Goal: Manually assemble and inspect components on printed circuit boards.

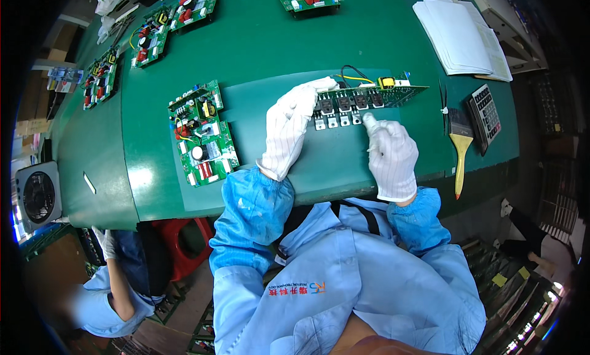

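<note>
A long green circuit board (393, 95) with a row of black components and silver tabs lies on the green table (276, 54). My left hand (292, 124), in a white striped glove, rests flat on the board's left end with its fingertips near the black and yellow wires. My right hand (391, 158), also gloved, touches one of the silver tabs along the board's near edge with a fingertip; I cannot tell whether it pinches anything small.
A larger populated circuit board (201, 134) lies left of my hands, with several more boards (150, 38) along the far left. A yellow-handled brush (460, 152), a calculator (485, 115) and a paper stack (461, 35) sit right. Another person (110, 293) sits lower left.
</note>
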The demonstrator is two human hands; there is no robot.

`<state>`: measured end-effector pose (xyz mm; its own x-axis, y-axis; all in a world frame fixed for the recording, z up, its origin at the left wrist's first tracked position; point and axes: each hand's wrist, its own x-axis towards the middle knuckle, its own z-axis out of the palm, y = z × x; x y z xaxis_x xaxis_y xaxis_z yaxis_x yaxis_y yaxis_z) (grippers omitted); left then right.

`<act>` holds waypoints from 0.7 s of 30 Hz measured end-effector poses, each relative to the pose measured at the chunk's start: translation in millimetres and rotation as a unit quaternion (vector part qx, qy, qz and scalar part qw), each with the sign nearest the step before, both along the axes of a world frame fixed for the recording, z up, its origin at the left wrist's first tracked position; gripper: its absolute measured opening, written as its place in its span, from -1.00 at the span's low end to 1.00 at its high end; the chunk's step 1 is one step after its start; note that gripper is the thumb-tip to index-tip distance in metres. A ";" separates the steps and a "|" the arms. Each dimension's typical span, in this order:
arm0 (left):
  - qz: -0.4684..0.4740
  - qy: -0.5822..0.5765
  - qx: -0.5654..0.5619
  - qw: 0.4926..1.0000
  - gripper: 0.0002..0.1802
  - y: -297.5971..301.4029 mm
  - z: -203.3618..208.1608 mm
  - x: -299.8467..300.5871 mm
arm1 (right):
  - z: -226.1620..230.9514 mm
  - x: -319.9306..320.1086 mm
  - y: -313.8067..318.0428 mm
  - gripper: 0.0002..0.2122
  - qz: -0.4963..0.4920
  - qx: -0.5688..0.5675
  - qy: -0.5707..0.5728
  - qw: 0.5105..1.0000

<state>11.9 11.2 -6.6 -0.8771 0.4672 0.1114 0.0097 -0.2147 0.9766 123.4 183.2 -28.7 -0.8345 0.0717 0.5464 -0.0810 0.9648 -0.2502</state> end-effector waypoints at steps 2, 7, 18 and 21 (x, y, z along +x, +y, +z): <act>0.000 -0.006 -0.006 1.000 -0.53 -0.6 1.2 -0.6 | 0.5 0.3 -5.0 -0.63 0.008 0.011 0.006 1.000; -0.004 -0.006 0.002 1.000 -0.52 1.1 -2.1 -1.7 | -1.2 0.0 -7.0 -0.69 0.029 0.050 0.001 0.998; -0.006 -0.003 0.012 1.000 -0.60 -1.2 -2.4 -2.8 | -4.5 -2.1 -2.2 -0.75 0.050 0.114 0.027 0.992; -0.008 0.004 0.000 1.000 -0.60 -1.1 -1.1 -2.5 | -8.2 -2.6 -0.7 -0.75 0.038 0.108 0.029 0.993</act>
<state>9.4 10.1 -7.6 -0.8686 0.4814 0.1176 0.0135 -0.2142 0.9767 120.8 182.5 -36.8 -0.7995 -0.1138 0.5899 -0.1633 0.9861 -0.0312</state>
